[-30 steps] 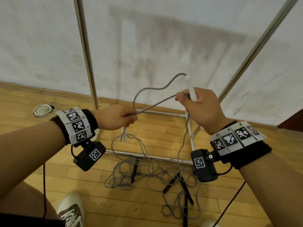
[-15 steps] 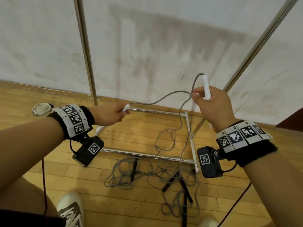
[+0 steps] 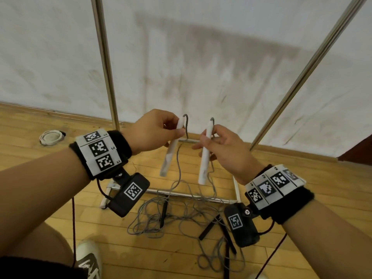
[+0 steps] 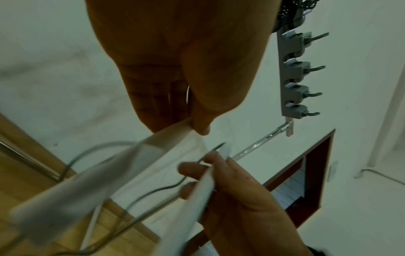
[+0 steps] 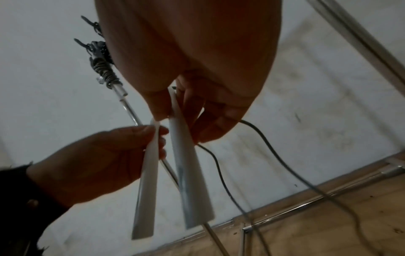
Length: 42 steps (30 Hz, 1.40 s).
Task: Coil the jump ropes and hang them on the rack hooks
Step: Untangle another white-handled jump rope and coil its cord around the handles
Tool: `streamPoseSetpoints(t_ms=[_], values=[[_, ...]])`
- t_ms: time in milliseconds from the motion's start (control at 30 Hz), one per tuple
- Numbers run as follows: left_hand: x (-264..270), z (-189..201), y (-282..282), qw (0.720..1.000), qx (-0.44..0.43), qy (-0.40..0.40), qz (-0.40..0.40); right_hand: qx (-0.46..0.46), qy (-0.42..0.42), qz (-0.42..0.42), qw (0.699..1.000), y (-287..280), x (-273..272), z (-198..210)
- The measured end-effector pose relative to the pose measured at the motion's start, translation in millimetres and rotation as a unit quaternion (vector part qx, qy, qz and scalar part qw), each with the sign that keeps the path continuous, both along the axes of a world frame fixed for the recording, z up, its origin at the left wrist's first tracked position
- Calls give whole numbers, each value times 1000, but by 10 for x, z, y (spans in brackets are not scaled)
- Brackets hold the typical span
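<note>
My left hand [image 3: 178, 131] pinches the top of one white handle [image 3: 170, 151]. Close beside it, my right hand [image 3: 209, 137] pinches the top of the second white handle [image 3: 205, 158]. Both handles hang pointing down, a small gap apart. The grey rope [image 3: 179, 168] leaves both handle tops and drops into a loose tangle on the floor [image 3: 181, 215]. The left wrist view shows the left handle [image 4: 87, 181] blurred, and a row of grey rack hooks [image 4: 295, 74] high up. In the right wrist view both handles [image 5: 190, 181] hang side by side.
The rack's metal poles [image 3: 106, 63] [image 3: 308, 63] rise in front of the white wall, and its base frame [image 3: 191, 195] lies on the wooden floor. Black handles [image 3: 163, 214] [image 3: 209, 226] of other ropes lie in the tangle. A white round object [image 3: 50, 136] sits far left.
My hands have come together. The left hand raised its handle from low on the left, and both handles now hang upright next to each other.
</note>
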<state>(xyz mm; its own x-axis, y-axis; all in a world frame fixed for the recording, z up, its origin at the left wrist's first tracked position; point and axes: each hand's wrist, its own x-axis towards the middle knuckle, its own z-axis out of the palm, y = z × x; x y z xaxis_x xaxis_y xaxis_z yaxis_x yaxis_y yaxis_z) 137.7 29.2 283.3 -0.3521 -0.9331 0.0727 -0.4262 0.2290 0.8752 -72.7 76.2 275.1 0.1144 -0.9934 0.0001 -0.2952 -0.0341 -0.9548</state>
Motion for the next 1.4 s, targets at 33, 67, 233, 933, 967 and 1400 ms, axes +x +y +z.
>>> streamPoseSetpoints(t_ms=[33, 67, 233, 933, 967, 1400], values=[[-36, 26, 32, 1000, -7, 6, -2, 0, -2, 7, 1000, 14, 35, -2], [-70, 48, 60, 1000, -8, 16, -7, -3, 3, 14, 1000, 21, 67, -4], [-176, 117, 159, 998, -8, 63, -14, -15, -12, 33, 999, 43, 139, 47], [-294, 84, 328, 989, 14, -16, -143, -111, -129, -68, 983, -22, -35, 437], [-306, 86, 333, 990, 19, -9, -139, -112, -132, -67, 983, -14, -34, 437], [-185, 362, 311, 986, 24, 11, -164, -164, 150, -100, 970, -140, -548, 312]])
